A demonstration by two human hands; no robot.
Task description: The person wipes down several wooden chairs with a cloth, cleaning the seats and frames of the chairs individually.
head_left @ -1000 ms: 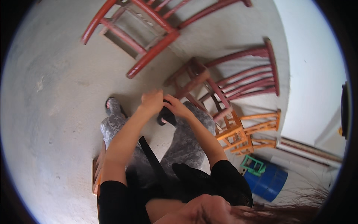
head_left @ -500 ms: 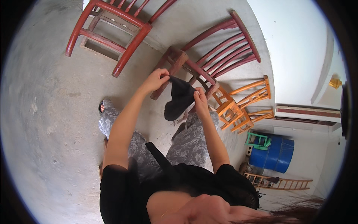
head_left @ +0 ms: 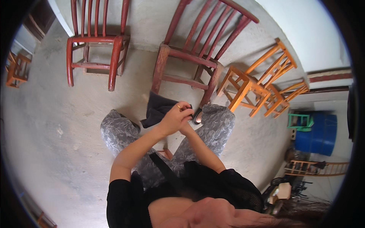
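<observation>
The left hand curls its fingers on a dark cloth — most of it spreads left of those fingers — while the right hand, just below them, hides its grip; I can't tell.

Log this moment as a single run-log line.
left hand: over right hand | dark cloth: held at the hands, extending leftward; which hand grips, unclear | red chair: upright ahead

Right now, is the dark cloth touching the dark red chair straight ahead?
Cannot tell. In the head view, the dark cloth overlaps a front leg of the dark red chair near its foot, but contact or gap doesn't show.
</observation>
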